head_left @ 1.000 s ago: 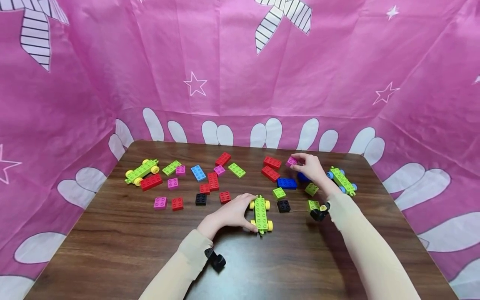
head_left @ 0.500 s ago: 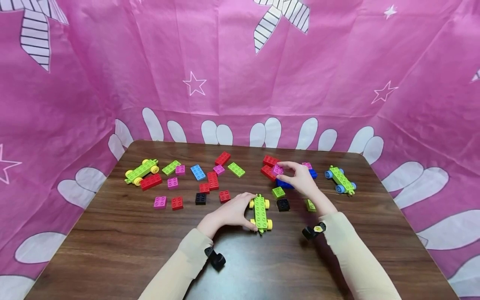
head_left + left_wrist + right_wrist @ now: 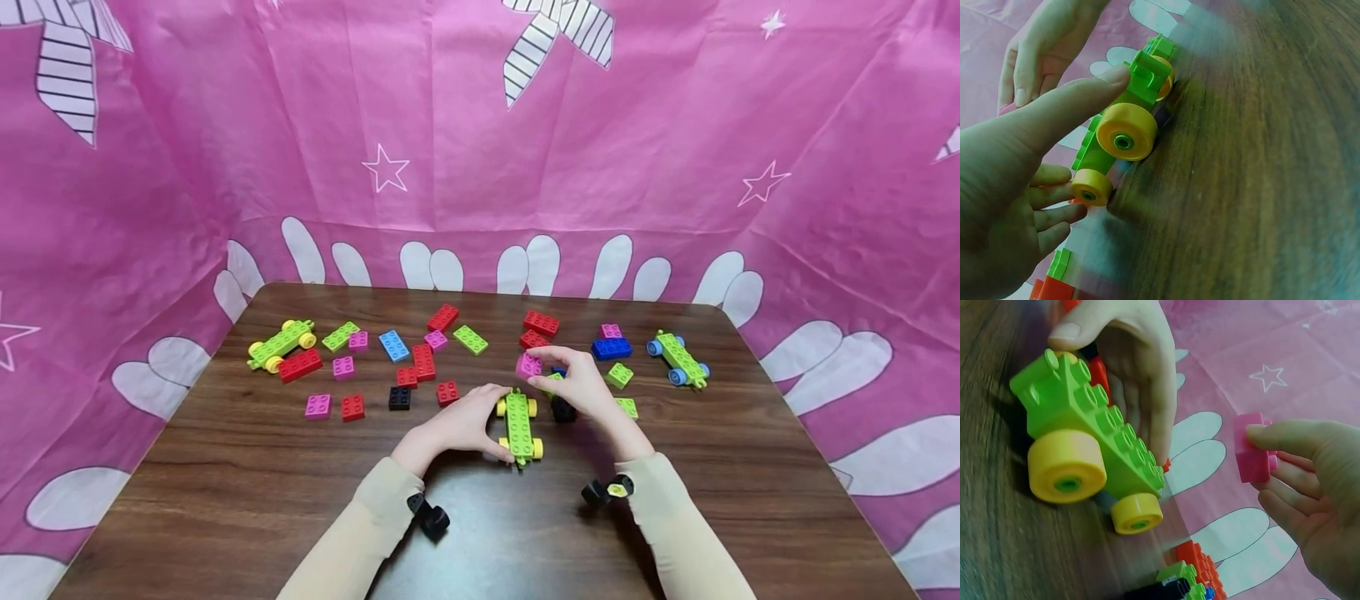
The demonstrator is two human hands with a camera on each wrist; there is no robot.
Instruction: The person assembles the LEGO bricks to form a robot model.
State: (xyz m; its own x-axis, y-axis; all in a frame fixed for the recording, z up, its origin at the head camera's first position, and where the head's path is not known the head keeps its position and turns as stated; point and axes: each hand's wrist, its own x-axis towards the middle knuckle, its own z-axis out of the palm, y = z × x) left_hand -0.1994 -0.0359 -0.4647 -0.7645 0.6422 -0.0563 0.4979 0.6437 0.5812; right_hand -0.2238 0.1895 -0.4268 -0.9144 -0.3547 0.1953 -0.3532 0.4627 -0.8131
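Note:
A lime green toy car base [image 3: 518, 427] with yellow wheels and studs on top stands on the table, mid-front. My left hand [image 3: 459, 425] grips it by its two ends, thumb at the near end and fingers at the far end. In the left wrist view the thumb lies at the car base's hitch end [image 3: 1147, 75]. Between thumb and fingers, my right hand [image 3: 577, 385] pinches a pink toy brick [image 3: 528, 366]. That brick is held in the air beyond the car base's far end, its studs toward the palm in the right wrist view.
A black brick [image 3: 562, 409] and a green one lie partly behind the right hand. Blue bricks [image 3: 612, 348] and a blue-wheeled car base [image 3: 677, 359] are at the right. Another yellow-wheeled car base [image 3: 282, 345] stands far left, with several loose bricks [image 3: 423, 363] between.
My right hand has carried the pink brick from the back right toward the left and nearer, to beside the car base. The left hand keeps its grip in place.

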